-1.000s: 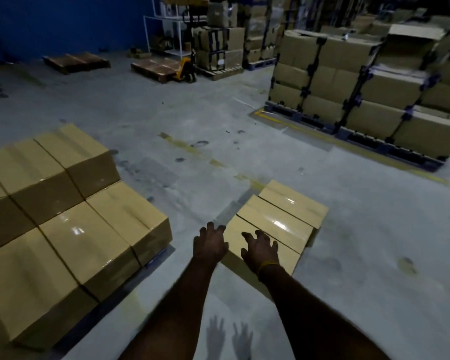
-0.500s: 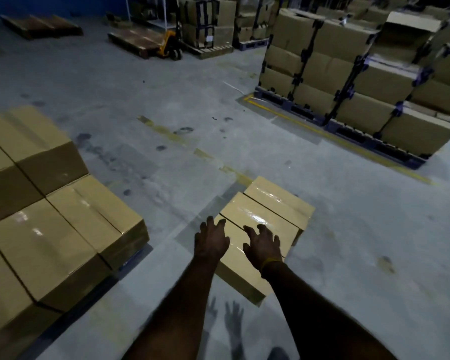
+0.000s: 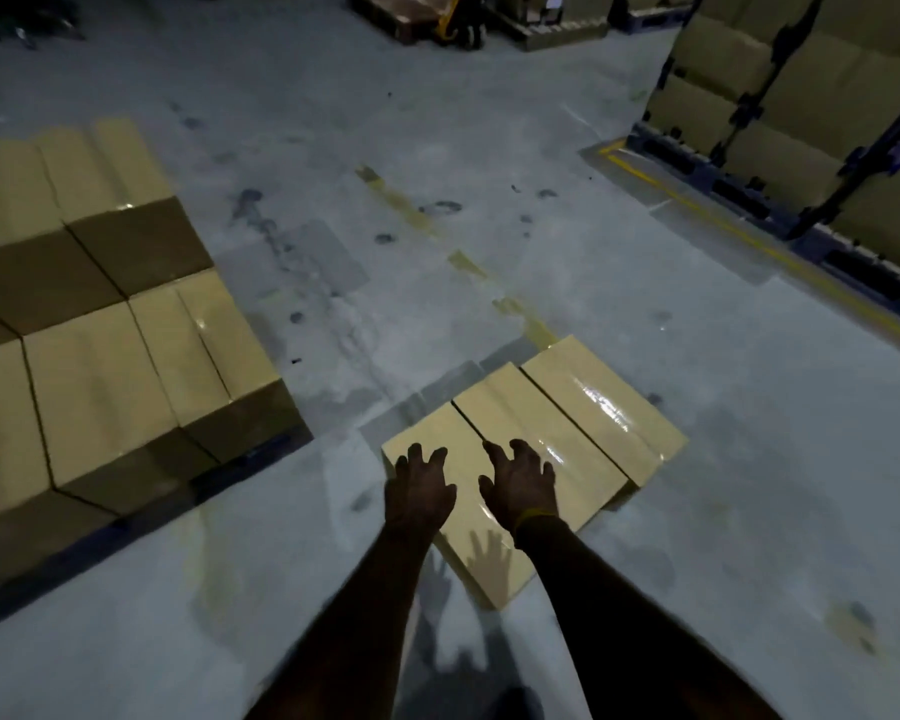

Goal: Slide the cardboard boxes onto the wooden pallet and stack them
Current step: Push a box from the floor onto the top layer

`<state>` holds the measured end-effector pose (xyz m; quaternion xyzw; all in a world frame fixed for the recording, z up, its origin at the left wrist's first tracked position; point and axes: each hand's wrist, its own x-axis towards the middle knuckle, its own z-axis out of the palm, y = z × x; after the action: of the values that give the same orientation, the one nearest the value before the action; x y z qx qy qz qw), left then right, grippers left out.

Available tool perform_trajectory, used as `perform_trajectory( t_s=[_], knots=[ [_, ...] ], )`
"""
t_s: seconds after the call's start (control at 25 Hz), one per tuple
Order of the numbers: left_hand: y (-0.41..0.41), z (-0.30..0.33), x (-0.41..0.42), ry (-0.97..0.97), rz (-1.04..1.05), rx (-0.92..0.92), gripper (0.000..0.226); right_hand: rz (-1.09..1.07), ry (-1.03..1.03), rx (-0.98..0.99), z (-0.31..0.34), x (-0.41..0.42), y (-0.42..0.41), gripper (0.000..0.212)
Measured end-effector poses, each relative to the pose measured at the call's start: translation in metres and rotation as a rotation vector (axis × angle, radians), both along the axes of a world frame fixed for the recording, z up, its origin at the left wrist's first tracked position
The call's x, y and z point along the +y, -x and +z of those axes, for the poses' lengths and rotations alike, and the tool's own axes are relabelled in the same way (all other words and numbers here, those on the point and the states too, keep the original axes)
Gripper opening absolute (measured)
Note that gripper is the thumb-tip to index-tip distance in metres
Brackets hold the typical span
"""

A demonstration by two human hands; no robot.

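Observation:
Three tan cardboard boxes lie side by side on the grey floor: the nearest box (image 3: 466, 517), a middle box (image 3: 536, 433) and a far box (image 3: 604, 392). My left hand (image 3: 419, 488) and my right hand (image 3: 518, 483) reach out over the nearest box with fingers spread and slightly bent; I cannot tell whether they touch its top. Their shadows fall on the box's near end. To the left, several tan boxes (image 3: 100, 366) are stacked on a dark pallet (image 3: 250, 454), of which only the edge shows.
Tall stacks of strapped boxes (image 3: 801, 111) on dark pallets stand at the right behind a yellow floor line (image 3: 749, 241). A yellow pallet jack (image 3: 450, 23) and low wooden pallets (image 3: 385, 13) are at the far back. Open concrete floor lies between.
The view has tilted down and moved closer. Both hands stay spread over the nearest box, which now sits nearer and larger in view, with the stacked boxes on the left closer.

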<state>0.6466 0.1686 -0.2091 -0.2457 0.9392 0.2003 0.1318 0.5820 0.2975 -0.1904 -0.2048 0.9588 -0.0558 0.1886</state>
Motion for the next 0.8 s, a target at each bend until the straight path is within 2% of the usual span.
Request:
perform_trajectory(
  t_s=[0.24, 0.6, 0.8],
  knots=[
    [0.060, -0.099, 0.042, -0.026, 0.119, -0.070, 0.064, 0.066, -0.007, -0.053, -0.110, 0.030, 0.067, 0.059],
    [0.107, -0.321, 0.062, 0.008, 0.175, -0.132, 0.064, 0.204, -0.096, -0.089, -0.333, 0.040, 0.126, 0.059],
    [0.117, -0.424, 0.070, 0.031, 0.205, -0.207, 0.067, 0.304, -0.162, -0.035, -0.433, 0.045, 0.146, 0.059]
  ],
)
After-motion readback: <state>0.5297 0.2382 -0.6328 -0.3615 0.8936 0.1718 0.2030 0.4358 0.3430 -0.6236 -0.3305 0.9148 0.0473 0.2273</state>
